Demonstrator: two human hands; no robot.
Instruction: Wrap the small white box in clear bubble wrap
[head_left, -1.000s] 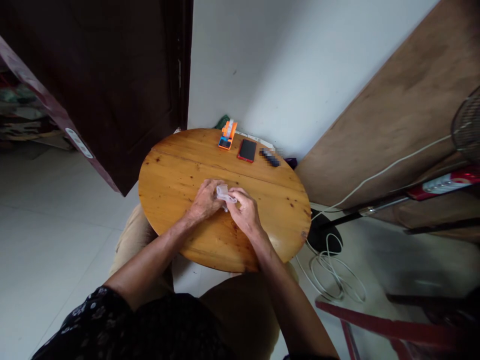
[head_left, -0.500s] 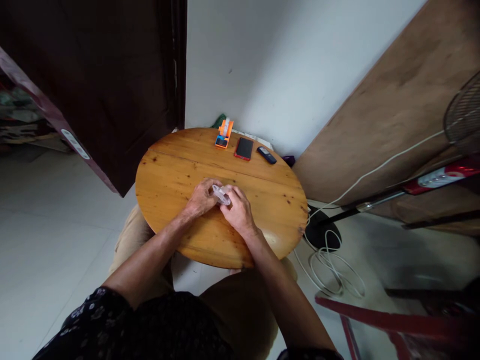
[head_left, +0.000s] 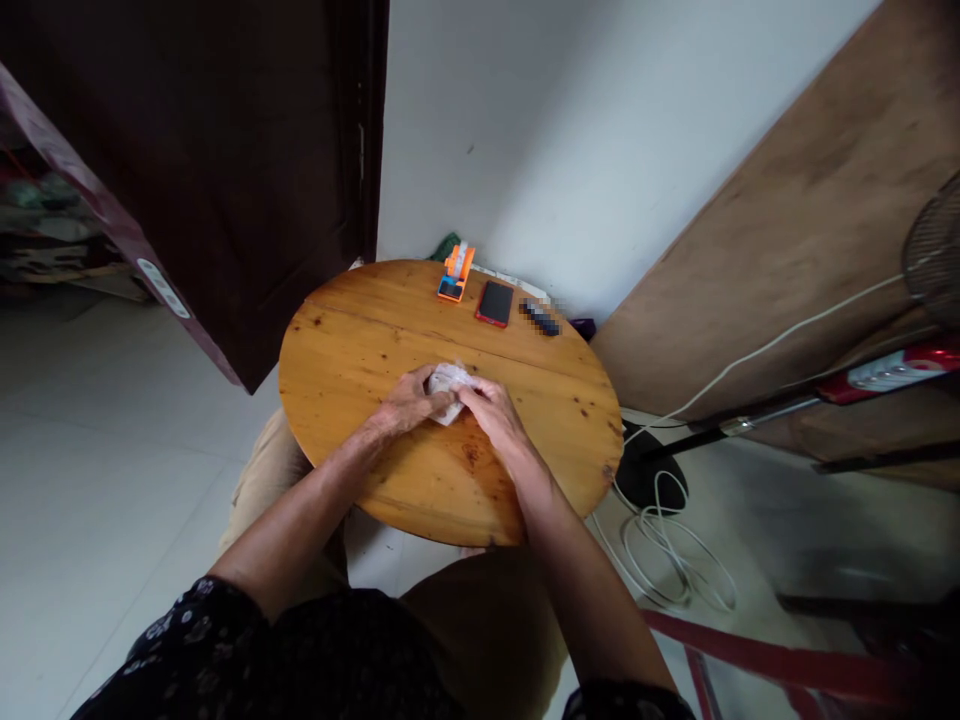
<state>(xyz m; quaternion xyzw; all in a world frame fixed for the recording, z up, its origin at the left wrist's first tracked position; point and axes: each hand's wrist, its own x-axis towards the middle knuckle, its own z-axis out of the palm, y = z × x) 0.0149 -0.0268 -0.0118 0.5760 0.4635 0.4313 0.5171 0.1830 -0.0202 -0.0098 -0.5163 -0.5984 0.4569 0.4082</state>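
A small, crumpled, whitish plastic packet (head_left: 448, 382) is held over the middle of the oval wooden table (head_left: 360, 345). My left hand (head_left: 407, 402) grips its left side, with the thumb across its front. On the other side, my right hand (head_left: 495, 410) pinches the packet's right edge between thumb and fingers. Whether anything is inside the packet I cannot tell.
Along the table's far edge stand an orange tape dispenser (head_left: 454, 272), a red-edged phone (head_left: 495, 303) and a blurred dark handset (head_left: 540, 317). A standing fan's black base (head_left: 651, 465) and a coiled white cord (head_left: 667, 555) are at right. A red chair (head_left: 765, 645) stands nearby.
The packet has turned so that a broader, flatter face shows. My hands have shifted their grip around it, the left thumb now lying over its front. The view has tilted slightly.
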